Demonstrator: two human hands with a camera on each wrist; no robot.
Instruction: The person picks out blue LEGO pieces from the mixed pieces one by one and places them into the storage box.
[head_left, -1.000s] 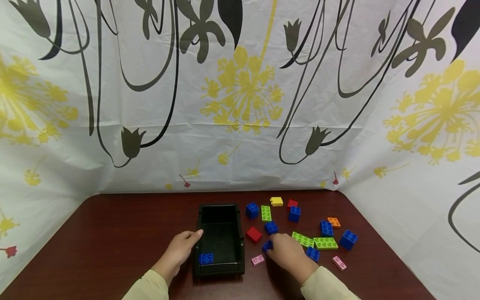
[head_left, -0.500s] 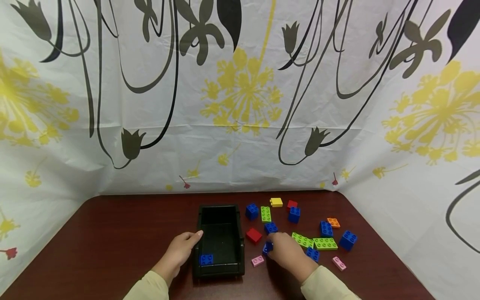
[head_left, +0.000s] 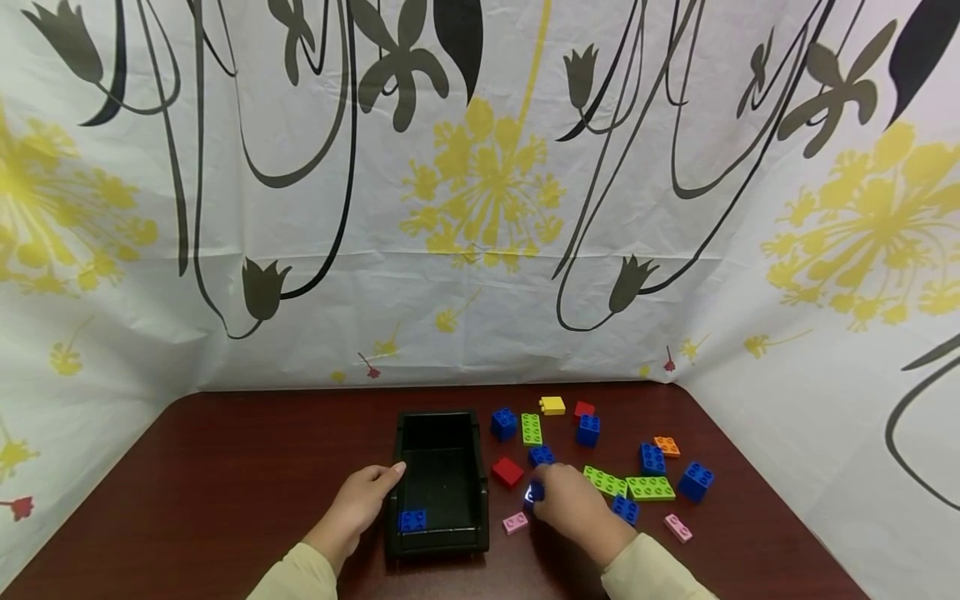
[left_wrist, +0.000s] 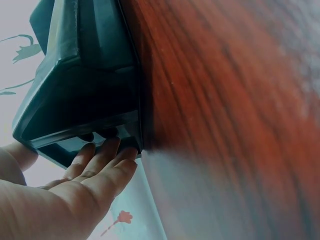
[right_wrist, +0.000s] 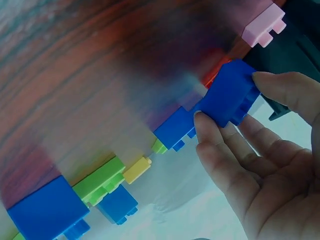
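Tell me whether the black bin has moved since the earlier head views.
No: judged against the far edge of the table, the black bin stays where it was.

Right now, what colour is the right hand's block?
Blue; the block shows best in the right wrist view.

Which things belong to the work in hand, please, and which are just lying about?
In use:
black bin, gripped by left hand
blue brick, pinched by right hand
second blue brick, in the bin

Apparently lying about:
other blue bricks
lime-green bricks
red bricks
pink bricks
yellow brick
orange brick
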